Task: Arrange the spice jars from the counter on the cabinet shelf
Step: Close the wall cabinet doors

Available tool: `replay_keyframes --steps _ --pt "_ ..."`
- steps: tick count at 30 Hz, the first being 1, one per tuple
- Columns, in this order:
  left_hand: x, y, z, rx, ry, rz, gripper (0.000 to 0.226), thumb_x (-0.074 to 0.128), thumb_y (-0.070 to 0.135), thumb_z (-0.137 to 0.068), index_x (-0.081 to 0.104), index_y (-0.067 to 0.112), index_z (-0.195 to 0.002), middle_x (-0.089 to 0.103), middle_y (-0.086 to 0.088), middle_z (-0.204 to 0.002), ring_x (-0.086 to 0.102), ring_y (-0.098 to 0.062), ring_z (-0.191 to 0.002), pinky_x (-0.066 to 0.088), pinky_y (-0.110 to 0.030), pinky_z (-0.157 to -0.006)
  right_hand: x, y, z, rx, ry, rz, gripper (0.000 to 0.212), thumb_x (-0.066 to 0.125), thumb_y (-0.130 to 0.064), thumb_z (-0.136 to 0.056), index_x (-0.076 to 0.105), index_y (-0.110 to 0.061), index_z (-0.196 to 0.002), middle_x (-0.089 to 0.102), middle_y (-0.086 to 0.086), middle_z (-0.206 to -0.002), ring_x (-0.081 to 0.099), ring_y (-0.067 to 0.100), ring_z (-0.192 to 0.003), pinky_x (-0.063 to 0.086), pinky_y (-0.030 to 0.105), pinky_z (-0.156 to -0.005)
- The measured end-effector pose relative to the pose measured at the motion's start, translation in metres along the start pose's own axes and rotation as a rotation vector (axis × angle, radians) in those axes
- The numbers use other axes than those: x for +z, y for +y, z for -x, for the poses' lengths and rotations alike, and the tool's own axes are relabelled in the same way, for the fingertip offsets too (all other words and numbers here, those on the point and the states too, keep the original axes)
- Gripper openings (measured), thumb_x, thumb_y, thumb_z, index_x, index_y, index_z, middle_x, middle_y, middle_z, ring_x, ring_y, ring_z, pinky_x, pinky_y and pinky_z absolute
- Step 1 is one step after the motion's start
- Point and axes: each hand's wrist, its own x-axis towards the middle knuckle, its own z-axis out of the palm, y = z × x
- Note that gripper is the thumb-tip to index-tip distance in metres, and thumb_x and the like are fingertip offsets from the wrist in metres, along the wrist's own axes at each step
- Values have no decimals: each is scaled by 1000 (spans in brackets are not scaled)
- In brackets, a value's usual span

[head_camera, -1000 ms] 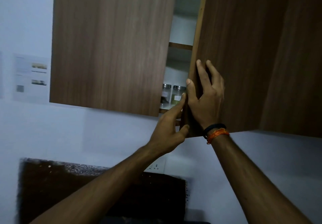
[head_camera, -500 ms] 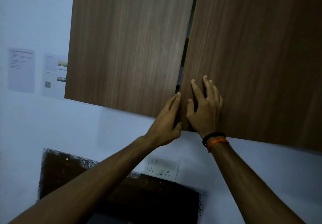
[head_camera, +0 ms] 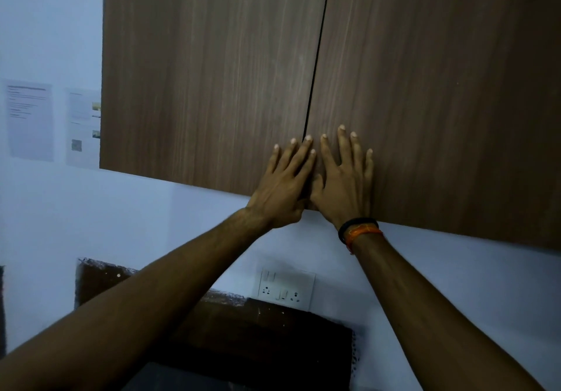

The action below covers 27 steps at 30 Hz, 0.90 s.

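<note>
Both hands press the doors closed, centre frame.
Left hand (head_camera: 283, 184) and right hand (head_camera: 344, 184), flat and holding nothing, should push evenly beside the seam (head_camera: 315, 56).

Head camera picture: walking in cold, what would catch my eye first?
Two bare hands pressed flat, side by side, on a big brown wooden cabinet: the left hand on the left door, its fingers reaching across the dark seam, and the right hand on the right door. The right wrist wears a black and orange band. Below, a white switch plate sits on the pale wall, and papers hang at left.
</note>
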Motion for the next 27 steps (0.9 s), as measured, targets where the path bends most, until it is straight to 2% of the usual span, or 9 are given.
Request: replay_keyframes --steps 4,7,8,12,22,27 --pt "12 -12 -8 5 -49 -79 94 52 46 -96 -3 4 -158 -12 -15 -167 -16 -34 -153 -7 -55 -123 14 2 -4 21 -60 60 82 38 -52 -86 8 -21 -157 -4 11 -164 -4 32 -151 5 63 -117" --pt "19 -18 -10 22 -28 -83 90 46 49 -98 -3 4 -158 -11 -14 -167 -15 -33 -153 -6 -55 -123 22 -3 -6 56 -31 72 87 14 -59 -80 7 -21 -157 -4 12 -164 -4 33 -151 2 64 -117" --pt "22 -19 -10 30 -16 -81 89 45 49 -98 -3 4 -158 -10 -14 -167 -15 -33 -153 -6 -55 -123 25 -4 -5 59 -20 83 85 13 -58 -82 6 -20 -157 -5 12 -164 -5 33 -151 3 64 -116" --pt "27 -26 -10 58 12 -72 85 44 46 -100 0 3 -158 -9 -14 -167 -13 -32 -154 -4 -55 -124 41 0 -3 58 33 152 73 29 -50 -96 3 -18 -157 -5 13 -164 -5 34 -150 8 66 -115" --pt "23 -27 -9 31 -28 -99 81 37 46 -101 -3 7 -159 -11 -13 -167 -15 -34 -153 -3 -54 -124 46 -2 -4 67 20 214 73 26 -51 -99 0 -16 -157 -6 16 -163 -5 37 -150 9 66 -114" --pt "4 -31 -6 -34 6 -76 78 36 46 -100 -1 11 -160 -12 -14 -167 -14 -37 -153 -1 -60 -122 34 -7 -3 77 -46 161 74 33 -47 -98 0 -15 -157 -8 15 -163 -6 36 -150 7 65 -116"
